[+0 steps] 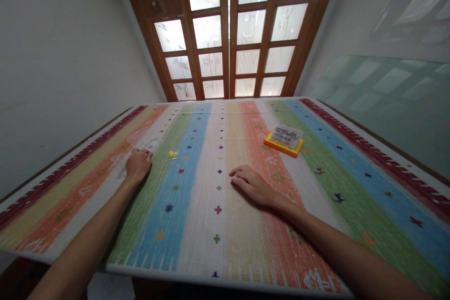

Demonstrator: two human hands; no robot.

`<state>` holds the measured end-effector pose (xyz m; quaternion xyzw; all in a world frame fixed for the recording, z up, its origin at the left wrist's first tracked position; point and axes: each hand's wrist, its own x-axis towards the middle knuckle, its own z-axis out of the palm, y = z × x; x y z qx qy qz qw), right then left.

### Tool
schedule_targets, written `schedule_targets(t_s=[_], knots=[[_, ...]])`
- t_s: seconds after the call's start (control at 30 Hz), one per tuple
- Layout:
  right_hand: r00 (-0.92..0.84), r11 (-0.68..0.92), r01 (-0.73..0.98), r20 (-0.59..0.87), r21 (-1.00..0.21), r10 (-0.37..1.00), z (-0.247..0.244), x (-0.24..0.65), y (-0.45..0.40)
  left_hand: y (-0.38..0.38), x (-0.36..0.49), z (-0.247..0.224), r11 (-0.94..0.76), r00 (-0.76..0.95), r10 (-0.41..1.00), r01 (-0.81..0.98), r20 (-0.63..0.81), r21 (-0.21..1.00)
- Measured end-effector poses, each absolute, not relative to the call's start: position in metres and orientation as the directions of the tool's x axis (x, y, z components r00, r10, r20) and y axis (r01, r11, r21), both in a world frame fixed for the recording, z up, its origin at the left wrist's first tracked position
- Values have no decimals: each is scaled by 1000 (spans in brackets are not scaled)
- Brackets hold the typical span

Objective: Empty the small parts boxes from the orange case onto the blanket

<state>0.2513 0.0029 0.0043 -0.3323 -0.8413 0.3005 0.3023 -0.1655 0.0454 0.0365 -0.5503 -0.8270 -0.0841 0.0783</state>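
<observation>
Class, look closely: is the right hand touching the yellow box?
No, the right hand rests on the striped tablecloth, clearly apart from the yellow box.

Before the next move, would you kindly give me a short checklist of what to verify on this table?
1. Right hand away from the yellow pieces: ok, it rests on the cloth, well apart from them.
2. Left hand grip: cannot tell; its fingers curl at the clear plastic, but what they hold is unclear.
3. Yellow pieces away from the table's edges: ok, they lie in a small cluster between the hands.
4. Piece count: cannot tell, they are too small.
5. Yellow tray flat on the cloth: ok.
6. Clear cover seated on the tray: cannot tell; it lies on top.
</observation>
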Motion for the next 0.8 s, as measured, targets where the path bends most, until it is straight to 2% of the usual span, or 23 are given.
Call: schedule_targets(t_s=[0.53,0.8], knots=[[-585,599,388,315,-700,747,0,251,3,52,-160,33,311,-325,917,945,229,98],[-586,593,393,305,-703,751,1,252,3,57,-160,31,334,-351,905,936,242,110]])
